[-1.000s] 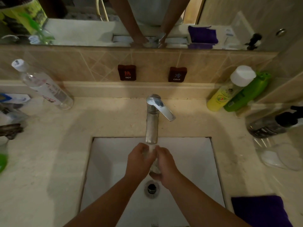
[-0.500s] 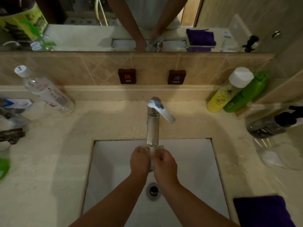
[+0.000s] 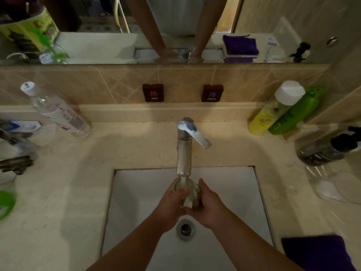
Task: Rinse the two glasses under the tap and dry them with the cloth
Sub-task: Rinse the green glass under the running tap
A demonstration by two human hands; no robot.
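A clear glass point(image 3: 189, 191) sits under the chrome tap point(image 3: 184, 151), with water running into it over the white sink point(image 3: 234, 192). My left hand point(image 3: 170, 204) grips the glass from the left, thumb across its side. My right hand point(image 3: 207, 206) cups it from the right and below. Much of the glass is hidden by my fingers. A second clear glass point(image 3: 336, 184) lies on the counter at the right. The purple cloth point(image 3: 316, 253) lies folded at the counter's front right corner.
A clear bottle point(image 3: 56, 112) leans at the back left. Yellow point(image 3: 273, 110) and green point(image 3: 297, 112) bottles stand at the back right, with a dark pump bottle point(image 3: 328, 149) beside them. The drain point(image 3: 185, 229) is below my hands. Clutter lines the left counter edge.
Both hands have stayed under the spout and turned the glass between them; my left thumb now lies across its side. The view has shifted slightly.
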